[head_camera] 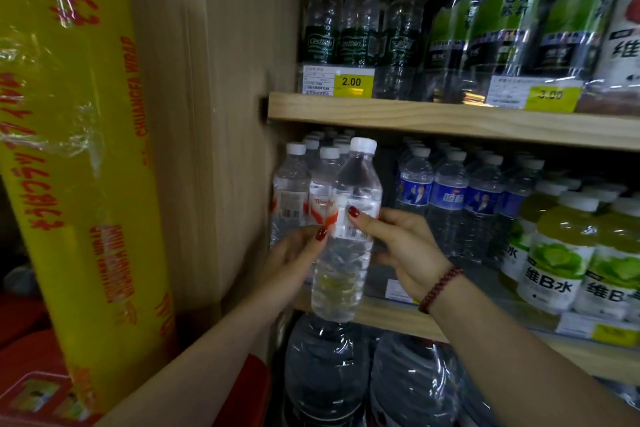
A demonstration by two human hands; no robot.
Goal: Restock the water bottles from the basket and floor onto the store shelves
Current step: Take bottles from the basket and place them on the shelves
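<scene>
Bottle in hand: a clear water bottle with a white cap and red-and-white label, upright, held in front of the middle shelf, its base below the shelf's front edge
Left hand: wrapped on the bottle's left side at the label, thumb on the front
Right hand: clasping the bottle's right side, thumb on the label; a beaded bracelet on the wrist
Already stocked: matching red-label bottles stand at the far left of the middle shelf, several rows deep
Gap: bare shelf shows to the right of that row, before the blue-label bottles
Progress: this bottle is not yet set down; it likely goes in that gap
Left to do: cannot tell, basket and floor stock are out of view
</scene>
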